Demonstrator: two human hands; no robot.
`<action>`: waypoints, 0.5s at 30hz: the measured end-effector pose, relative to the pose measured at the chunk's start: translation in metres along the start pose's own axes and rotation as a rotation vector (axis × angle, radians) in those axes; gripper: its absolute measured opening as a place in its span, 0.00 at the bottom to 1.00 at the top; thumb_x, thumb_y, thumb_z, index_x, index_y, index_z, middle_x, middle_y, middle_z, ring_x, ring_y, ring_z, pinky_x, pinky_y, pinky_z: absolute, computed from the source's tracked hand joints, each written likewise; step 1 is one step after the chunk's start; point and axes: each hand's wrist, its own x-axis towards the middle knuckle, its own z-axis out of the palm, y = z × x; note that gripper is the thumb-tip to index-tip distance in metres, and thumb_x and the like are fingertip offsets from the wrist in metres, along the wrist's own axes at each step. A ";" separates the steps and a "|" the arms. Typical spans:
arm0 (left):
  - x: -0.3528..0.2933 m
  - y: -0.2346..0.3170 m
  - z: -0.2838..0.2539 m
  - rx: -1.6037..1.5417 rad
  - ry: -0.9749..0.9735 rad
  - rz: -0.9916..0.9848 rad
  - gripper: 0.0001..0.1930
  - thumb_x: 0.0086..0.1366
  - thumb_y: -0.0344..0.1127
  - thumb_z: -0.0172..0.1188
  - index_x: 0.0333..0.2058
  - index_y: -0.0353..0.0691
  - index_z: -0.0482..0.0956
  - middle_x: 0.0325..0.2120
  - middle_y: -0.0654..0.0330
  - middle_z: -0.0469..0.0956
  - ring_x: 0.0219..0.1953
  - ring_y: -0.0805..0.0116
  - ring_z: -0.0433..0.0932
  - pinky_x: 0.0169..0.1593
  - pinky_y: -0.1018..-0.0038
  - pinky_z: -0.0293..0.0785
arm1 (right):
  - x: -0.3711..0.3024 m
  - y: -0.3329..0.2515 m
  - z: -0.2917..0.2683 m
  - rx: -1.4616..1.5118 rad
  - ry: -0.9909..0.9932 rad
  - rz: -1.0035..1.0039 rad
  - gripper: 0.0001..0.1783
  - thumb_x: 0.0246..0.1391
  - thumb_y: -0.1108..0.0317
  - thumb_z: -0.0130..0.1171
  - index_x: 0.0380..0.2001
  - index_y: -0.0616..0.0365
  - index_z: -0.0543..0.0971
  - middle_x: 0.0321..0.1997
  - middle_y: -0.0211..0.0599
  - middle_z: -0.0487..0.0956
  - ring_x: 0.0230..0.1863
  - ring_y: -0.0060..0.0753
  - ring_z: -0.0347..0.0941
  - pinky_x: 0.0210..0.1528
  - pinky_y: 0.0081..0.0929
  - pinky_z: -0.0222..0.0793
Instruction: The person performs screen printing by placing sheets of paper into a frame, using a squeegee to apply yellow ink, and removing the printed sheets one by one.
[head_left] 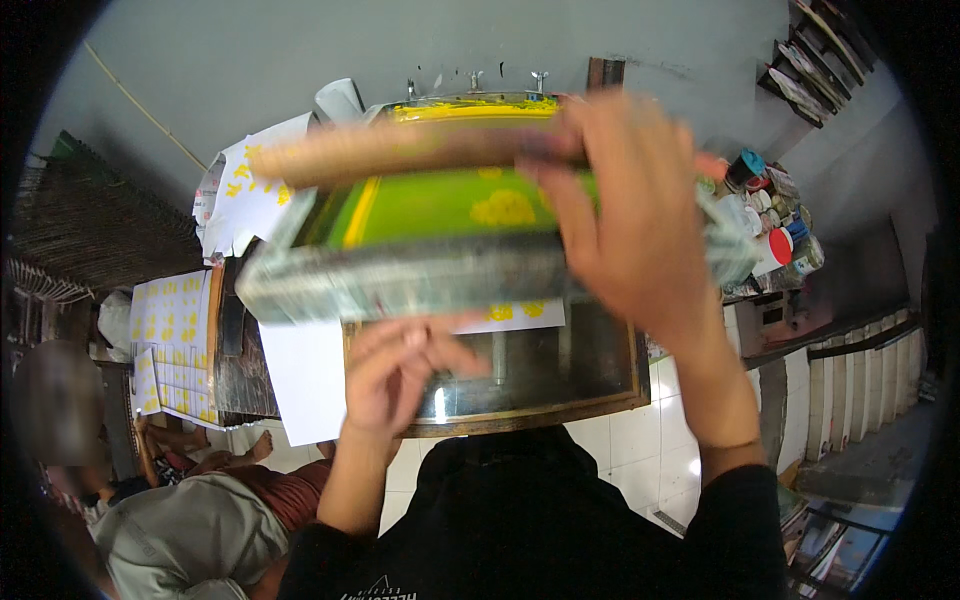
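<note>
A screen printing frame (pixel 400 285) with green mesh (pixel 415 212) is tilted up over a glass-topped table (pixel 590 375), its near edge raised. Yellow ink lies along the mesh's far end, and yellow patterns show on it. My right hand (pixel 645 225) is closed around a long wooden squeegee (pixel 420 155), blurred by motion, held across the frame. Below the near edge is my left hand (pixel 390 375), fingers apart and nothing visible in them. Close to its fingertips, a white sheet with yellow print (pixel 530 315) lies partly hidden under the frame.
Paint jars and tubs (pixel 775 245) crowd the right side. A blank white sheet (pixel 300 380) overhangs the table's left edge. Further left lie yellow-printed sheets (pixel 172 310). Another person (pixel 190 530) is at the lower left. Small clamps or taps (pixel 475 80) line the back.
</note>
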 end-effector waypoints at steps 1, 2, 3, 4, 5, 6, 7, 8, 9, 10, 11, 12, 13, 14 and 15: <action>0.023 0.004 -0.013 0.293 0.115 0.021 0.25 0.70 0.40 0.56 0.58 0.24 0.74 0.54 0.33 0.78 0.47 0.48 0.85 0.57 0.59 0.78 | 0.023 0.006 -0.007 -0.061 -0.060 0.022 0.15 0.55 0.67 0.63 0.44 0.60 0.74 0.43 0.49 0.75 0.45 0.55 0.72 0.48 0.48 0.62; 0.047 0.002 -0.029 0.544 0.185 0.104 0.28 0.72 0.43 0.57 0.61 0.24 0.72 0.56 0.34 0.77 0.50 0.48 0.84 0.59 0.59 0.76 | 0.039 0.015 -0.019 0.009 -0.072 0.029 0.14 0.58 0.66 0.61 0.44 0.63 0.76 0.42 0.53 0.78 0.45 0.56 0.75 0.48 0.48 0.66; 0.067 -0.006 -0.045 0.918 0.348 0.059 0.31 0.72 0.47 0.58 0.62 0.24 0.70 0.57 0.34 0.76 0.55 0.47 0.81 0.63 0.59 0.73 | 0.058 0.025 -0.039 0.072 -0.150 0.093 0.14 0.61 0.66 0.58 0.44 0.66 0.77 0.41 0.57 0.80 0.45 0.57 0.78 0.49 0.48 0.70; 0.084 -0.018 -0.062 1.242 0.461 0.095 0.34 0.72 0.50 0.59 0.64 0.25 0.69 0.59 0.33 0.74 0.60 0.46 0.78 0.66 0.58 0.70 | 0.071 0.028 -0.040 0.085 -0.165 0.121 0.15 0.62 0.65 0.57 0.44 0.67 0.78 0.41 0.59 0.82 0.45 0.58 0.79 0.50 0.48 0.72; 0.098 -0.026 -0.080 1.648 0.530 -0.041 0.46 0.69 0.61 0.59 0.70 0.28 0.60 0.69 0.31 0.61 0.73 0.41 0.59 0.74 0.48 0.53 | 0.084 0.031 -0.043 0.098 -0.180 0.150 0.16 0.63 0.65 0.56 0.44 0.68 0.79 0.41 0.60 0.83 0.45 0.58 0.80 0.51 0.48 0.73; 0.099 -0.039 -0.094 1.829 0.526 -0.002 0.50 0.67 0.66 0.58 0.72 0.29 0.56 0.71 0.32 0.54 0.75 0.40 0.52 0.74 0.46 0.46 | 0.094 0.033 -0.039 0.060 -0.129 0.145 0.16 0.63 0.64 0.56 0.44 0.68 0.79 0.41 0.60 0.83 0.45 0.58 0.80 0.51 0.48 0.73; 0.094 -0.053 -0.103 2.005 0.538 -0.076 0.54 0.65 0.70 0.56 0.73 0.31 0.53 0.73 0.33 0.48 0.76 0.40 0.45 0.75 0.44 0.39 | 0.104 0.036 -0.037 0.025 -0.081 0.137 0.16 0.63 0.64 0.56 0.44 0.68 0.79 0.41 0.60 0.83 0.46 0.57 0.80 0.52 0.47 0.73; 0.092 -0.061 -0.112 2.175 0.534 -0.231 0.58 0.63 0.75 0.55 0.74 0.33 0.49 0.75 0.34 0.41 0.78 0.39 0.38 0.76 0.42 0.32 | 0.114 0.040 -0.032 -0.011 -0.033 0.131 0.16 0.63 0.63 0.57 0.44 0.68 0.79 0.41 0.59 0.83 0.46 0.57 0.80 0.52 0.47 0.73; 0.090 -0.063 -0.121 2.071 0.526 -0.325 0.66 0.57 0.79 0.57 0.76 0.34 0.39 0.77 0.37 0.32 0.78 0.38 0.28 0.74 0.35 0.25 | 0.123 0.045 -0.027 -0.045 0.011 0.128 0.16 0.64 0.63 0.57 0.45 0.67 0.79 0.41 0.59 0.83 0.46 0.56 0.80 0.53 0.46 0.73; 0.084 -0.064 -0.126 2.081 0.548 -0.245 0.66 0.57 0.79 0.58 0.76 0.33 0.39 0.77 0.37 0.32 0.78 0.38 0.29 0.74 0.36 0.25 | 0.134 0.052 -0.024 -0.036 0.000 0.155 0.17 0.63 0.62 0.58 0.45 0.68 0.79 0.42 0.59 0.83 0.47 0.56 0.80 0.53 0.45 0.73; 0.075 -0.061 -0.131 2.069 0.570 -0.269 0.66 0.57 0.79 0.58 0.76 0.33 0.39 0.77 0.37 0.33 0.78 0.38 0.30 0.74 0.36 0.26 | 0.144 0.060 -0.020 -0.027 -0.012 0.182 0.19 0.63 0.61 0.59 0.46 0.68 0.79 0.42 0.59 0.83 0.47 0.55 0.80 0.53 0.45 0.73; 0.064 -0.056 -0.135 2.081 0.604 -0.199 0.66 0.57 0.79 0.58 0.76 0.33 0.40 0.77 0.37 0.33 0.79 0.39 0.31 0.74 0.37 0.26 | 0.154 0.067 -0.016 -0.019 -0.024 0.209 0.20 0.63 0.60 0.60 0.46 0.69 0.79 0.43 0.59 0.83 0.47 0.55 0.80 0.54 0.44 0.73; 0.054 -0.047 -0.140 2.031 0.596 -0.277 0.68 0.56 0.78 0.60 0.76 0.34 0.35 0.76 0.36 0.32 0.79 0.41 0.27 0.74 0.36 0.23 | 0.158 0.074 -0.015 -0.019 -0.034 0.189 0.21 0.62 0.60 0.60 0.47 0.69 0.79 0.43 0.59 0.83 0.47 0.55 0.80 0.54 0.43 0.72; 0.041 -0.039 -0.145 1.974 0.640 -0.393 0.66 0.55 0.76 0.63 0.75 0.32 0.42 0.74 0.35 0.41 0.77 0.40 0.36 0.74 0.38 0.30 | 0.163 0.079 -0.011 -0.041 -0.001 0.158 0.21 0.62 0.59 0.61 0.47 0.69 0.79 0.43 0.58 0.83 0.47 0.53 0.80 0.53 0.43 0.72; 0.026 -0.032 -0.150 1.946 0.685 -0.415 0.64 0.54 0.75 0.65 0.73 0.30 0.49 0.72 0.34 0.50 0.76 0.40 0.46 0.74 0.40 0.37 | 0.167 0.083 -0.009 -0.064 0.033 0.128 0.22 0.62 0.58 0.61 0.48 0.69 0.79 0.43 0.57 0.83 0.46 0.51 0.80 0.53 0.43 0.72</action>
